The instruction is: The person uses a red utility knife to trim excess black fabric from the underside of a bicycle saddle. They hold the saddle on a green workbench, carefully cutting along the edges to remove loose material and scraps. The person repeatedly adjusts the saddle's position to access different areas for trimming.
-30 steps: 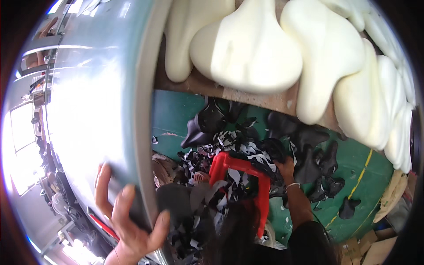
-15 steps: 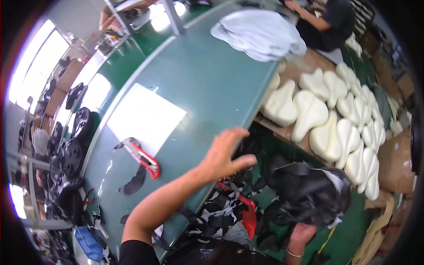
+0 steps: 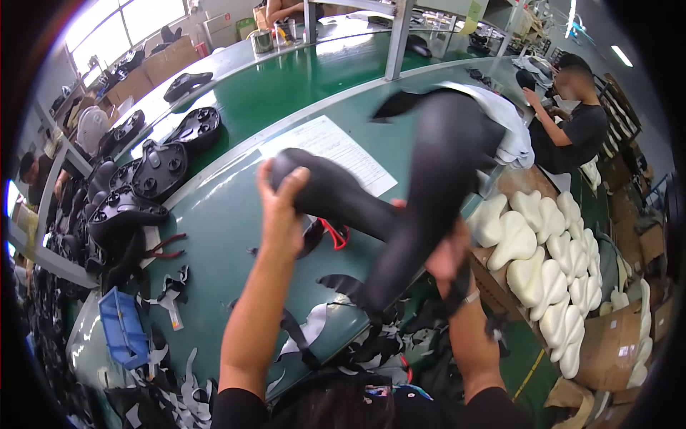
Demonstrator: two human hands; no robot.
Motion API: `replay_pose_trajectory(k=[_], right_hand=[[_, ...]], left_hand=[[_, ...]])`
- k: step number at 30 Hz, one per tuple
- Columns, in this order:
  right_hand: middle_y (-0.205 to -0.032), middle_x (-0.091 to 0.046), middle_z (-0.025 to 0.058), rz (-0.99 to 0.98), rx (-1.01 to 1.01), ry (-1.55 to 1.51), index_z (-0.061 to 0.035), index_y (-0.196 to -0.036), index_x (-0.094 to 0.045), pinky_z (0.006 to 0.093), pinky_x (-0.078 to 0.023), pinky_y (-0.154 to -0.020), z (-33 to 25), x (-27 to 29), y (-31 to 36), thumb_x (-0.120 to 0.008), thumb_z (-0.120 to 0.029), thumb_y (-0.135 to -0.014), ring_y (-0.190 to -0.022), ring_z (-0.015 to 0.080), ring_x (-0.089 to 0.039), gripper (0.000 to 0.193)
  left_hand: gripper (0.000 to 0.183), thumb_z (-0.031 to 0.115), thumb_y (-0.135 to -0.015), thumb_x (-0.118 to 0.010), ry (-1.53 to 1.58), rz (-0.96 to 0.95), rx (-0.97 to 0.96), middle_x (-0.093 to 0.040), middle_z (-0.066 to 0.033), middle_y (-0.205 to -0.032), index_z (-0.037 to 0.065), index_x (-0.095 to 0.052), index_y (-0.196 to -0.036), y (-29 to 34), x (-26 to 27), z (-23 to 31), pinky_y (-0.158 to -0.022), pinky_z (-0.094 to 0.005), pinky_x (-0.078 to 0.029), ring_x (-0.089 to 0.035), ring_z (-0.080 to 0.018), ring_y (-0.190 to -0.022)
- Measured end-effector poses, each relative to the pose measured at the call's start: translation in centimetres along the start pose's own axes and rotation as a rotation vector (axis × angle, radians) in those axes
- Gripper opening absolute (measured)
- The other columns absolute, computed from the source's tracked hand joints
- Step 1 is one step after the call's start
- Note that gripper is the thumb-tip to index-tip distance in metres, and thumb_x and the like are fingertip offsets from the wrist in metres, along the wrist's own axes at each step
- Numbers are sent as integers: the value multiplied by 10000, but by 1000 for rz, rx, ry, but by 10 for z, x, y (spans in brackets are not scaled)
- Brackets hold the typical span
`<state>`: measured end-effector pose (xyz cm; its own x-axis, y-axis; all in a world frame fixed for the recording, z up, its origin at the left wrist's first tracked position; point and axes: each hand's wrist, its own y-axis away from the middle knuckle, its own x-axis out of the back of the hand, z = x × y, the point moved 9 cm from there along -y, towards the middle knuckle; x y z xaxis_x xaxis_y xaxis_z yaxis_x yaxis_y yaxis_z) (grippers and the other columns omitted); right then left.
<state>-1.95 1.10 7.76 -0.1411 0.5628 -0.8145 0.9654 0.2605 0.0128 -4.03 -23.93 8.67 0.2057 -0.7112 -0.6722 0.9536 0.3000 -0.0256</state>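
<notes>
Above the green table (image 3: 214, 243), my left hand (image 3: 281, 211) is closed round the rounded end of a smooth black bicycle saddle piece (image 3: 332, 194). My right hand (image 3: 449, 256) is under a larger black saddle-shaped piece (image 3: 446, 164), smeared by motion, and its fingers are partly hidden beneath it. The two black pieces overlap in front of me, and I cannot tell whether they are joined. Behind them, a red-handled knife (image 3: 336, 234) lies partly covered on the table. A printed white sheet (image 3: 364, 164) lies just past the left piece.
Cream foam saddle pads (image 3: 543, 275) are crowded together at the right. Black saddles (image 3: 161, 168) line the left edge, near red-handled pliers (image 3: 168, 247) and a blue bin (image 3: 123, 329). Black and white scraps (image 3: 314, 329) litter the near edge. A person (image 3: 575, 121) sits at far right.
My right hand has risen from the lower right with the black material, over the table. My left hand, open before, has moved left and closed on a black piece. The view has shifted.
</notes>
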Motion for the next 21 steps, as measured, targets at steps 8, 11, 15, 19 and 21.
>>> replay_pose_trajectory(k=[8, 11, 15, 19, 21], right_hand=[[-1003, -672, 80, 200, -153, 252, -45, -1071, -609, 347, -553, -774, 21, 77, -121, -663, -312, -842, -888, 187, -653, 357], [-782, -668, 85, 321, -243, 690, -48, -948, -663, 319, -537, -476, 25, 99, -114, -727, -492, -748, -610, 189, -638, 491], [-908, -671, 86, 104, -26, 1073, -20, -1030, -628, 293, -538, -657, 7, 88, -56, -674, -382, -849, -760, 168, -654, 408], [-932, -699, 84, -476, 66, 962, -24, -998, -675, 314, -508, -825, 22, 76, 69, -684, -173, -844, -891, 197, -668, 214], [-948, -700, 108, -390, -321, 582, 4, -1022, -674, 305, -521, -801, 54, 143, 121, -653, -150, -883, -886, 168, -667, 208]], left_hand=[[478, 194, -825, -653, -429, 217, -312, -569, -81, -1153, 71, -520, -1267, -51, 77, 180, -913, -344, -493, -577, -187, -1064], [539, 291, -813, -687, -781, 107, -195, -584, -91, -1152, 64, -525, -1274, -99, 78, 141, -834, -322, -512, -593, -189, -1037], [644, 515, -792, -666, -1572, 45, -37, -575, -125, -1214, 130, -543, -1293, -150, 60, 57, -997, -408, -362, -522, -251, -1123], [502, 448, -864, -627, -1946, 6, -718, -564, -197, -1196, 90, -589, -1214, -136, -17, 37, -1017, -408, -348, -487, -297, -1156], [317, 246, -917, -607, -1361, -356, -568, -560, -144, -1154, 47, -595, -1163, -66, -118, -47, -898, -351, -433, -513, -227, -1094]])
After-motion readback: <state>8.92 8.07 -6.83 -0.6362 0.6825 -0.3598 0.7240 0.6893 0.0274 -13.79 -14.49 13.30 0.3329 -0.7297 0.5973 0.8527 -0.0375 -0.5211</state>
